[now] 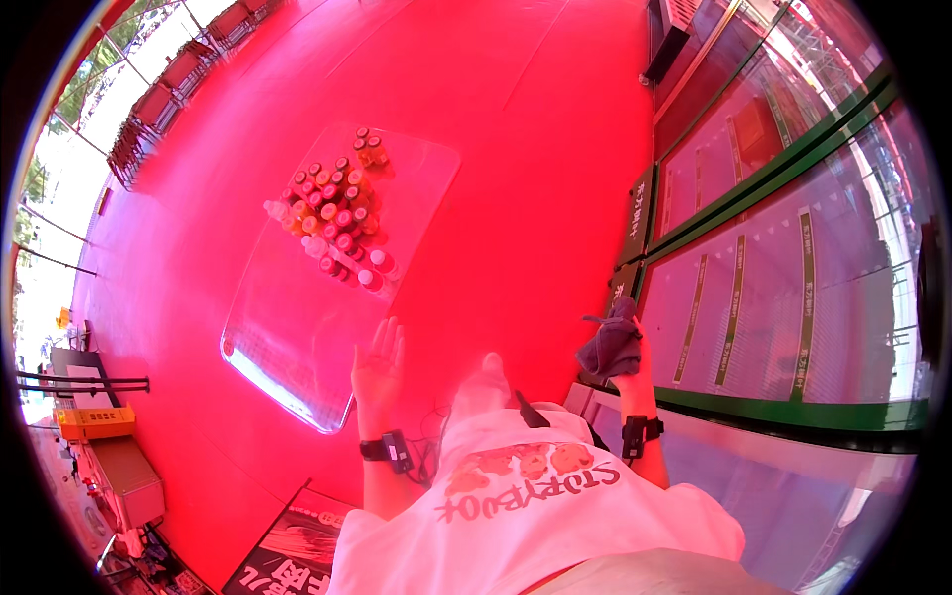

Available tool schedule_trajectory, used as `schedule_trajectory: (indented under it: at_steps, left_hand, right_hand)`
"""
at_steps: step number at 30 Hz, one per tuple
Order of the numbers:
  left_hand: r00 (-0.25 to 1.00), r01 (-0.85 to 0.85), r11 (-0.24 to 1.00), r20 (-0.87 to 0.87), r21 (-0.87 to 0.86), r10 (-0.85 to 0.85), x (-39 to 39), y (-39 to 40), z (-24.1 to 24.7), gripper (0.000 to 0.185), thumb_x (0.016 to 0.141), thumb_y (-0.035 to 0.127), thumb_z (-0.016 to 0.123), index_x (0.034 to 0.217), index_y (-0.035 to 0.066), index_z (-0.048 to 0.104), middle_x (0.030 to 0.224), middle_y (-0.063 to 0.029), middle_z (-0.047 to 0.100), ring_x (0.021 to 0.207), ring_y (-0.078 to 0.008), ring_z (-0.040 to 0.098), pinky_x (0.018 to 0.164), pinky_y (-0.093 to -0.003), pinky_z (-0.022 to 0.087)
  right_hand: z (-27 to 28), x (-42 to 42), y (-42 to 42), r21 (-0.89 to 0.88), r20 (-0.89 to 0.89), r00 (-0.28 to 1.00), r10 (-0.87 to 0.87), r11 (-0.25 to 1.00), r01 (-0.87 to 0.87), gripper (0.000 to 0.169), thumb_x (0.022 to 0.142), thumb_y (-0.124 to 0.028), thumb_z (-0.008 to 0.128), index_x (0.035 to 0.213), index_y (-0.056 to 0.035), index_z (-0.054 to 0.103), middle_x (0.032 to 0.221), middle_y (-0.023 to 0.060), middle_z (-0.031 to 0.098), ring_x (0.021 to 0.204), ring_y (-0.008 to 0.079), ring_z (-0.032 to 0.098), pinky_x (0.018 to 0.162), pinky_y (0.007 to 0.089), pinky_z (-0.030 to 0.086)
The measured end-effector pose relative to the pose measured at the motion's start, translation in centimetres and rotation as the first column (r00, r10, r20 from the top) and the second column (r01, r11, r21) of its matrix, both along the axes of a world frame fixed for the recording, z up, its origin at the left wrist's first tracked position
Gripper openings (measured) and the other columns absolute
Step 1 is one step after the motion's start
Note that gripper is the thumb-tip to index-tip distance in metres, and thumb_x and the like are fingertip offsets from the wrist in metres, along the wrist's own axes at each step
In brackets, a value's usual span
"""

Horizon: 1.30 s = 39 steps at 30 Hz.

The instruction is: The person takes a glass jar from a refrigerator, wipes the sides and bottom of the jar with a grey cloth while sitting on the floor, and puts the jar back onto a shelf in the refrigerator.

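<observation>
My right hand [638, 364] grips a dark cloth [611, 343], which hangs bunched beside the glass door of a display fridge [751, 320]. My left hand [378, 363] is held out with the palm turned up and the fingers apart, holding nothing. It is nearest the corner of a table with a shiny clear top [297, 338]. On that table stands a cluster of bottles [331, 201] with dark, orange and pale caps. Two white-capped bottles [377, 271] are at the cluster's near edge. A black strapped device sits on each of my wrists.
Green-framed fridge doors line the right side, with a pale cabinet [714, 476] below them. A printed sign [297, 543] lies at lower left. Farther left are a cardboard box [123, 476] and a yellow box [95, 422]. Stacked chairs [156, 104] stand along the far left windows.
</observation>
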<state>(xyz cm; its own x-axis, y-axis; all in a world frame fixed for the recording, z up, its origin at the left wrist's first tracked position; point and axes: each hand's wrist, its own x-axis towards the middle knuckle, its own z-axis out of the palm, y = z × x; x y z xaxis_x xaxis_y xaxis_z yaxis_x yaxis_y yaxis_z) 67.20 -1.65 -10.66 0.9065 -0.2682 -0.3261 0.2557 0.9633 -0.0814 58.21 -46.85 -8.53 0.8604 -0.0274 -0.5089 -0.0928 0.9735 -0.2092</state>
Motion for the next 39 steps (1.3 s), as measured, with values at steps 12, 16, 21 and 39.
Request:
schedule_trajectory:
  at_steps: [12,16,21,39]
  left_hand:
    - [0.998,0.069,0.977,-0.010,0.201,-0.068,10.2,-3.3,1.4,0.061,0.106,0.031,0.047,0.152,-0.006,0.032,0.160,-0.0217,0.034,0.149,-0.0348,0.031,0.123,-0.0467,0.030]
    - [0.997,0.073,0.978,0.018,0.195,-0.078,12.5,-4.8,0.4,0.066,0.106,0.035,0.045,0.153,-0.007,0.026,0.158,-0.0222,0.035,0.149,-0.0309,0.031,0.125,-0.0413,0.026]
    - [0.995,-0.036,0.998,-0.092,0.051,0.040,16.3,-6.5,0.1,0.061,0.107,0.034,0.044,0.150,-0.007,0.033,0.159,-0.0212,0.034,0.149,-0.0327,0.032,0.124,-0.0445,0.028]
    - [0.863,-0.450,0.855,-0.122,0.257,0.491,26.8,-15.0,1.6,0.060,0.109,0.036,0.034,0.150,-0.008,0.034,0.156,-0.0228,0.039,0.146,-0.0346,0.036,0.122,-0.0478,0.032]
  right_hand:
    - [-0.2,7.3,-1.8,0.173,-0.007,1.000,-0.026,0.984,0.027,0.030,0.101,-0.036,0.056,0.109,-0.0081,0.064,0.098,0.0071,0.071,0.090,0.0224,0.070,0.079,0.0368,0.058]
    - [-2.5,10.1,-4.8,0.075,-0.145,0.984,-0.105,0.990,0.116,0.026,0.101,-0.033,0.057,0.108,-0.0090,0.064,0.098,0.0059,0.071,0.090,0.0216,0.070,0.079,0.0369,0.058]
    - [-4.1,17.4,-9.3,0.534,0.264,0.963,0.056,0.823,-0.194,0.023,0.100,-0.030,0.057,0.105,-0.0087,0.065,0.098,0.0052,0.071,0.090,0.0205,0.070,0.081,0.0354,0.058]
    - [-2.6,47.3,-18.5,0.209,0.028,0.936,0.350,0.914,-0.348,0.021,0.101,-0.027,0.055,0.100,-0.0090,0.066,0.095,0.0053,0.072,0.085,0.0187,0.070,0.076,0.0328,0.059]
